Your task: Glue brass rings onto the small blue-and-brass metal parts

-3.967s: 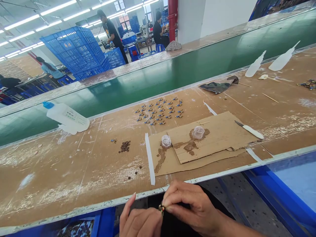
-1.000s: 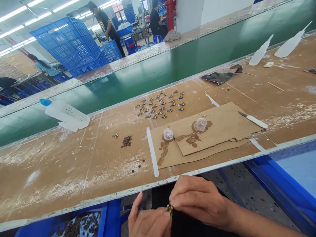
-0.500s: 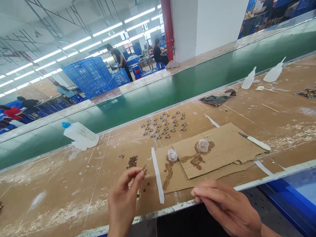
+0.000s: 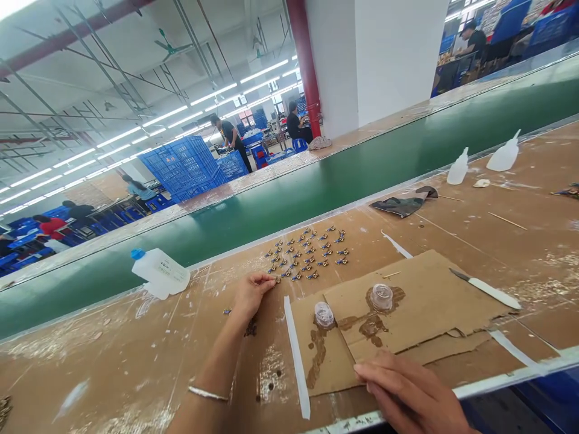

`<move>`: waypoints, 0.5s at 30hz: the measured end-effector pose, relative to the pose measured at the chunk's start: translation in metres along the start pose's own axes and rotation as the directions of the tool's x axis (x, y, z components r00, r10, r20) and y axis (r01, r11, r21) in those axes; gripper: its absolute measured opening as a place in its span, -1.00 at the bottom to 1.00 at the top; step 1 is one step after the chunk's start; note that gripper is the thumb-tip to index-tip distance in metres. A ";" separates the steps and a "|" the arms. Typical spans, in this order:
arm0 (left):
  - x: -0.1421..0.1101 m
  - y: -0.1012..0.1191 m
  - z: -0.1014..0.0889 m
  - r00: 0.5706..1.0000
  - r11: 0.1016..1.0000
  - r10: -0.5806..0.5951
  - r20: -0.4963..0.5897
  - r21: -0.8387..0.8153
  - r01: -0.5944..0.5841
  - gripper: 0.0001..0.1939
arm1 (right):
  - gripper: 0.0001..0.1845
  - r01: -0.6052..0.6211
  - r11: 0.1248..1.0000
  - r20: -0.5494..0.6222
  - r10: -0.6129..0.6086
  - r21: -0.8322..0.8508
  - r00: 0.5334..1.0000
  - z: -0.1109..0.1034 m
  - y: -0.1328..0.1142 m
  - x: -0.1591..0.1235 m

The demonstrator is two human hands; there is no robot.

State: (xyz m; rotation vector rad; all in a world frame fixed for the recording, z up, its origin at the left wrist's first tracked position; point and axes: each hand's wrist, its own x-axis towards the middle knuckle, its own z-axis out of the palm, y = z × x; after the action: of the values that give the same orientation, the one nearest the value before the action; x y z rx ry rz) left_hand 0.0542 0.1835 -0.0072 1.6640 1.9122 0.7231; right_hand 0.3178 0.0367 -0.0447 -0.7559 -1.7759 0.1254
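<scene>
My left hand reaches to the near left edge of a group of small blue-and-gold figures laid out on the table. Its thumb and forefinger are closed on one small figure, which is mostly hidden by the fingertips. Beneath that wrist, a pile of small dark brown rings is partly covered. My right hand hovers over the near edge of a cardboard sheet, fingers pinched together; whatever they hold, if anything, is hidden. Two small clear cups stand on cardboard amid wet brown stains.
A knife lies on the cardboard's right side. A white bottle with a blue cap lies at left. Two squeeze bottles and a camouflage cloth are at the back right. Beyond runs a green conveyor belt; people work farther off.
My left hand has moved forward from beside the ring pile to the group of figures, carrying a small piece. My right hand stays pinched near the front edge. The view has tilted up slightly.
</scene>
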 end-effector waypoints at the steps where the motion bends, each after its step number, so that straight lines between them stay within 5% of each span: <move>1: -0.001 -0.002 -0.006 1.000 1.000 0.000 -0.018 0.027 0.000 -0.85 | -0.75 -0.002 1.000 0.004 0.002 -0.008 1.000 0.000 0.000 0.000; 9: -0.027 -0.062 -0.083 0.974 0.962 -0.026 -0.226 0.259 0.085 -0.82 | -0.75 0.042 0.995 0.064 -0.036 -0.089 0.997 -0.004 0.004 -0.006; 15: -0.043 -0.088 -0.078 0.983 0.948 0.143 -0.112 0.300 -0.104 -0.81 | -0.74 0.059 0.992 0.126 -0.044 -0.113 0.991 -0.003 0.008 -0.009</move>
State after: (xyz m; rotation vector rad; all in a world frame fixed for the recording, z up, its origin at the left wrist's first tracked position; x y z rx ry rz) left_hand -0.0566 0.1255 -0.0082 1.9753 2.1059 0.6347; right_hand 0.3253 0.0368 -0.0548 -0.7993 -1.9320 0.0349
